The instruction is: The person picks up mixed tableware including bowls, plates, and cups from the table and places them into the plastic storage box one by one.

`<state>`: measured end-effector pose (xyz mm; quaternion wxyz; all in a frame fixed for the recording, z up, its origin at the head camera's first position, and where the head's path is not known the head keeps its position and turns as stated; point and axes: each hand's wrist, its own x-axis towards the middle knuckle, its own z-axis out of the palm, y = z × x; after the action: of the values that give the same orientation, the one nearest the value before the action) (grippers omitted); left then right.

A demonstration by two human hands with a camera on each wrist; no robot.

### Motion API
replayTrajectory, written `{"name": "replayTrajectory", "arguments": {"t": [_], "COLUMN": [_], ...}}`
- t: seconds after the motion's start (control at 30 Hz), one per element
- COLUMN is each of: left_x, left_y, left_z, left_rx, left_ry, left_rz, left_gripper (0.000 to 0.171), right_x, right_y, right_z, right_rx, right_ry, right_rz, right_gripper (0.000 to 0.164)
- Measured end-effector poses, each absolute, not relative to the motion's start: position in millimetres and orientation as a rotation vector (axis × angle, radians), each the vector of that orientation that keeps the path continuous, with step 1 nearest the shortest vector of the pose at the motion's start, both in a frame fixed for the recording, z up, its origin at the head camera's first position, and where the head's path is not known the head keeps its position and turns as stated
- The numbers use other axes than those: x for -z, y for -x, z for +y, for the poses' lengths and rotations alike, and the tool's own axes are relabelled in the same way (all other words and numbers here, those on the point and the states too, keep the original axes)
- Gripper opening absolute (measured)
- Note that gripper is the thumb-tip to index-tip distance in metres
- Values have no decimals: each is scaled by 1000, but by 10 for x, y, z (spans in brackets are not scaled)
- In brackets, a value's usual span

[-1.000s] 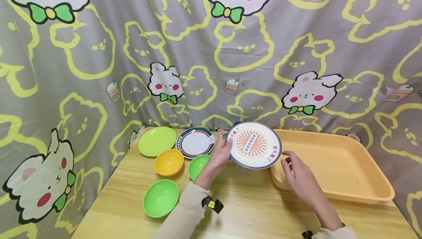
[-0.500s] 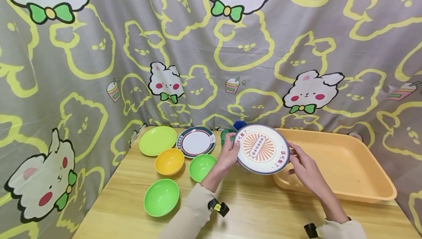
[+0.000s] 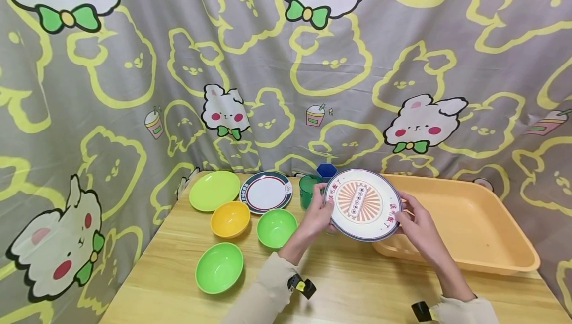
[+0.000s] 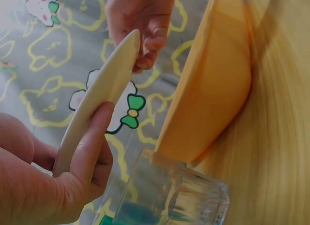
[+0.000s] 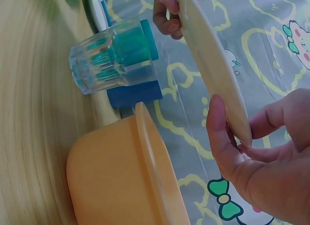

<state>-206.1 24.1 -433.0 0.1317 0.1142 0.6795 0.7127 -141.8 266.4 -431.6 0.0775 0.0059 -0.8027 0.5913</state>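
Observation:
A white plate (image 3: 363, 205) with a blue rim, an orange sunburst and red lettering is held up above the table, its printed face tilted toward the head camera. My left hand (image 3: 319, 211) pinches its left edge, thumb on top and fingers beneath. At the opposite edge my right hand (image 3: 416, 219) grips the rim; the right wrist view shows that hand (image 5: 264, 152) with thumb and fingers on either side of it. Below the plate stands a clear glass (image 5: 111, 53), mostly hidden in the head view. Just left of the plate is a green cup (image 3: 308, 190).
An orange tub (image 3: 473, 259) stands at the right. On the left lie a lime plate (image 3: 214, 191), a dark-rimmed white plate (image 3: 266, 192), a yellow bowl (image 3: 230, 220) and two green bowls (image 3: 277, 228). A blue cup (image 3: 327, 170) stands by the patterned curtain (image 3: 268, 56).
The plate has moved right and slightly down in the left hand. My right hand, apart from it a second ago, has closed on its right edge. The green and blue cups show more.

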Motion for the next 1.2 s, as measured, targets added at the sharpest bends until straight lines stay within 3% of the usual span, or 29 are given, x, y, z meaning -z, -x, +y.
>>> {"name": "replayTrajectory", "arguments": {"t": [0.73,1.2], "left_x": [4246,4169], "left_y": [2017,2129], "left_z": [84,-324], "left_rx": [-1973,-1836], "left_ry": [-415,-643], "left_rz": [1942,2182], "left_gripper": [46,32], "right_x": [4274,4196], "right_y": [1390,1427], "right_z": [2745,2934], "right_rx": [-1792,-1668], "right_ry": [57,105], "right_rz": [-2451,-2393], "right_gripper": [56,52]}}
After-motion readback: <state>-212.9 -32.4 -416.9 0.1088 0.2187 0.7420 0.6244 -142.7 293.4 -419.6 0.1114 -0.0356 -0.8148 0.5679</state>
